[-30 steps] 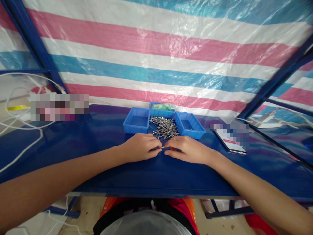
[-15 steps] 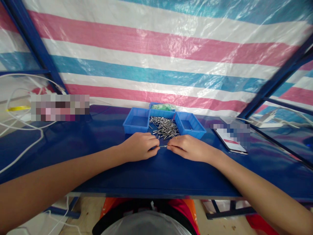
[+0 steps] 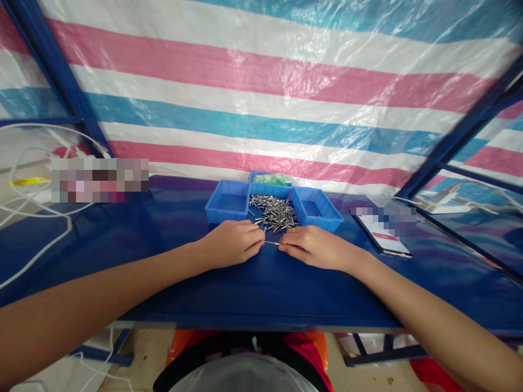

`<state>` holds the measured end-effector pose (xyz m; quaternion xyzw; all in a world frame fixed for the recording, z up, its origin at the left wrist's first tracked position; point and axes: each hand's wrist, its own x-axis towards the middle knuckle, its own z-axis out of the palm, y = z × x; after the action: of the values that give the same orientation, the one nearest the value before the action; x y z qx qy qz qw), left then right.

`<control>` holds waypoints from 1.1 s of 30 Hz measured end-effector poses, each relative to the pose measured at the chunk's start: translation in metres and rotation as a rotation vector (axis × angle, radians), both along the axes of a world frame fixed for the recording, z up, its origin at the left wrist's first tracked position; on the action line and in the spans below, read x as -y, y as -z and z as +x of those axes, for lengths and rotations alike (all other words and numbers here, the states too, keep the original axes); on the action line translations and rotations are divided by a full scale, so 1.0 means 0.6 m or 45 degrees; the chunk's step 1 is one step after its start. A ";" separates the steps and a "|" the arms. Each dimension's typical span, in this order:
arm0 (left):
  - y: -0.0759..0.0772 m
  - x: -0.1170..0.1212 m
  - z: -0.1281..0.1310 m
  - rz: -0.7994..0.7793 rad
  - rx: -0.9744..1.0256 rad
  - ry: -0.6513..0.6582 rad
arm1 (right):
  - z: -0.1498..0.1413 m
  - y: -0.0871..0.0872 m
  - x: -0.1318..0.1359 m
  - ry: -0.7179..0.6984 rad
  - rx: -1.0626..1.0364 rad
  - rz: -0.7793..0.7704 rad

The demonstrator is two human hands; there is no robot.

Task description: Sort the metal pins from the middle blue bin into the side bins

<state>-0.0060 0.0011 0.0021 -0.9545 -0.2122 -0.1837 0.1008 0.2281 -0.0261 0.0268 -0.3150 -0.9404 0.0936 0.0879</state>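
Note:
Between my two hands a thin metal pop rivet (image 3: 271, 243) lies roughly level, just above the blue table. The fingertips of my left hand (image 3: 237, 243) pinch its thin pin end. My right hand (image 3: 312, 246) grips its other end, with the small flange showing close to the fingertips. Right behind my hands lies a heap of similar silvery rivets (image 3: 278, 213), spilling from the open front of the middle blue bin (image 3: 269, 190). My fingers hide both ends of the held rivet.
Blue plastic bins stand at the left (image 3: 227, 199) and right (image 3: 317, 207) of the heap. Behind is another bin with greenish bags (image 3: 272, 178). A phone (image 3: 382, 234) lies on the blue table (image 3: 261, 296) at right. White cables (image 3: 61, 234) run along the left. A striped sheet (image 3: 261, 87) hangs behind.
My left hand has shifted very slightly up and left, and a little more of the rivet's pin shows between my hands. My right hand is nearly still.

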 end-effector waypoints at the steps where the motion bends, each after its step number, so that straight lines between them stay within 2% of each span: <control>1: -0.001 0.001 0.000 0.005 0.002 -0.001 | 0.000 0.000 0.000 0.002 0.002 0.000; 7: -0.008 0.005 0.001 0.034 0.061 0.027 | 0.000 0.003 0.000 0.006 0.010 0.009; 14: -0.007 0.006 0.002 0.205 0.041 0.103 | 0.000 0.003 0.001 -0.003 0.020 0.023; 33: -0.007 0.006 0.000 0.177 0.035 0.070 | 0.002 0.004 0.000 0.012 -0.010 0.024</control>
<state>-0.0058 -0.0023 0.0061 -0.9481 -0.1741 -0.2136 0.1587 0.2294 -0.0260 0.0245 -0.3180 -0.9394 0.0854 0.0950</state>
